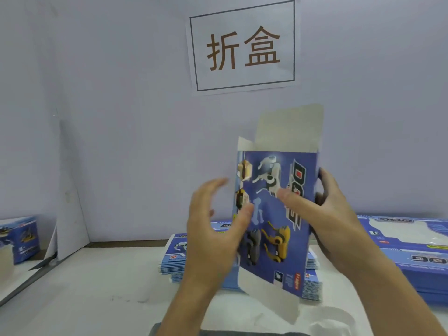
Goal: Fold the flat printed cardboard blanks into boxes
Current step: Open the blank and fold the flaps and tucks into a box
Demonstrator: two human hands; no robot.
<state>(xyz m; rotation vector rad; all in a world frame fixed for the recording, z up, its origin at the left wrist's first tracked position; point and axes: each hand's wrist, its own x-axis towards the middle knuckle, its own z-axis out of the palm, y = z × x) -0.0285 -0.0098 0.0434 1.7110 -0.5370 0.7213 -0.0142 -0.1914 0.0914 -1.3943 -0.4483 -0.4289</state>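
Note:
I hold a blue printed cardboard blank [276, 214] upright above the table, with robot-dog pictures on its face and plain grey flaps sticking out at the top and bottom. My right hand [322, 214] grips its right edge, thumb on the printed face and fingers behind it. My left hand [213, 219] is at the blank's left edge with fingers spread and loosely bent; its thumb touches the printed face. Behind and below the blank lies a stack of flat blanks [179, 258] on the white table [97, 287].
A second pile of larger flat blue blanks [412, 251] lies at the right. A folded blue box [21, 238] stands at the far left beyond a metal rail. A paper sign [242, 47] hangs on the wall straight ahead.

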